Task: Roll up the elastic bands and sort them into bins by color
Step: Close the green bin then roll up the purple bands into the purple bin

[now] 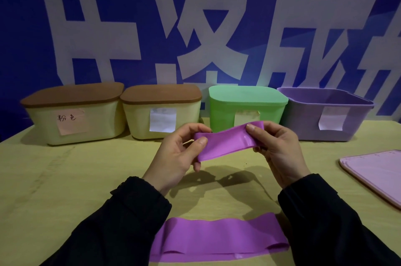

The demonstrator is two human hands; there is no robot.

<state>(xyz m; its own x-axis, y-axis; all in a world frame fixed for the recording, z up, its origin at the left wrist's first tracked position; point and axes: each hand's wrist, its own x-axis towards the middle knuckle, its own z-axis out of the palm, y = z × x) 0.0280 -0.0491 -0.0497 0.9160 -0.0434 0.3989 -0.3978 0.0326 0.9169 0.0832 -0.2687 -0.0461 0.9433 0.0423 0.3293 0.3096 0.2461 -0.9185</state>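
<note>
- A purple elastic band (227,142) is held flat above the table (65,179), stretched between both hands.
- The left hand (178,153) pinches its left end with thumb and curled fingers; the right hand (277,148) pinches its right end the same way.
- A second purple band (219,239) lies flat on the table's near edge.
- Along the back stand two cream bins with brown lids (73,111) (162,109), a lidded green bin (247,105), and an open purple bin (325,111); what it holds cannot be told.
- A pink lid (375,172) lies to the right.
</note>
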